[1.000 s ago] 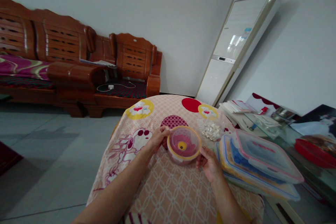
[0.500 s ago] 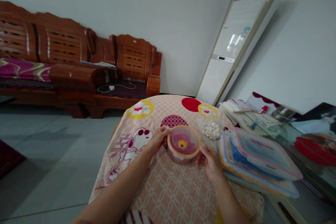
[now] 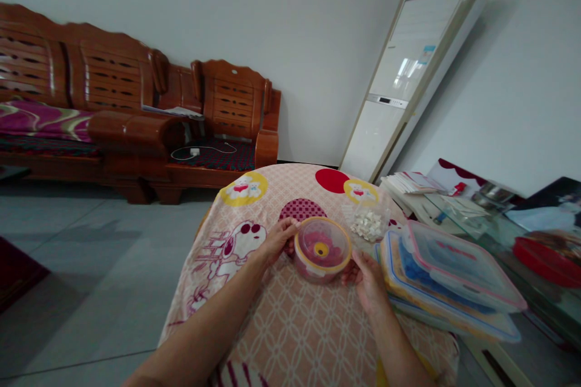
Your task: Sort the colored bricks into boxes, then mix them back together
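Observation:
A round clear container (image 3: pixel 323 247) with an orange-rimmed lid and something pink inside is on the patterned tablecloth (image 3: pixel 290 326). My left hand (image 3: pixel 280 240) grips its left edge, fingers closed at the rim. At the right edge, my right hand (image 3: pixel 364 275) holds it with thumb near the lid rim and fingers curled by the side. Just behind my right hand lies a clear bag of small white pieces (image 3: pixel 368 225). Right of that hand is a stack of flat lidded boxes (image 3: pixel 454 278) with blue and pink rims.
A glass-topped side table on the right bears papers (image 3: pixel 415 182), a metal bowl (image 3: pixel 494 195) and a red tray (image 3: pixel 544 261). Beyond the cloth stand a wooden sofa (image 3: pixel 113 81) and a tall white air conditioner (image 3: pixel 399 78).
The container and both hands appear slightly further right in the picture, as does most of the scene. Both hands keep their hold on the container.

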Tool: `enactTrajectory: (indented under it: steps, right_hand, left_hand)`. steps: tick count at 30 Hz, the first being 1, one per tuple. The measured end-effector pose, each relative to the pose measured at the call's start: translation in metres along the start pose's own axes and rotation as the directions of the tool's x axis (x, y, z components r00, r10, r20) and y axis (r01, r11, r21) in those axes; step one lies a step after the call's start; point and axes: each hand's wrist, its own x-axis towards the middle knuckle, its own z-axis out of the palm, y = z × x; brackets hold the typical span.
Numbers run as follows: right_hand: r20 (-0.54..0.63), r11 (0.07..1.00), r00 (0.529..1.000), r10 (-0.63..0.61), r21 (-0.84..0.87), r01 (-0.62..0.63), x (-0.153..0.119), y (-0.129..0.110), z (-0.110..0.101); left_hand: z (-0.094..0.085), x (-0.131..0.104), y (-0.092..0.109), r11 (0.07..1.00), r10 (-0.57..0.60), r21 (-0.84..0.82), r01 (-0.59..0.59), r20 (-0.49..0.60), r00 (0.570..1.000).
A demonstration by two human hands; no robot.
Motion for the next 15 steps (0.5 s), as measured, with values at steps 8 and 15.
enactTrajectory:
  steps: [8,15]
  right_hand:
    - [-0.058,0.983,0.994,-0.093,-0.167,0.082,-0.016,0.010,0.007]
    - [0.211,0.894,0.967,0.145,-0.446,-0.037,-0.033,0.021,-0.003]
  left_hand:
    - [0.010,0.006,-0.007,1.000,0.011,0.028,-0.009,-0.068,0.998]
    - [0.036,0.022,-0.012,0.999,0.036,0.011,-0.036,-0.038,0.999]
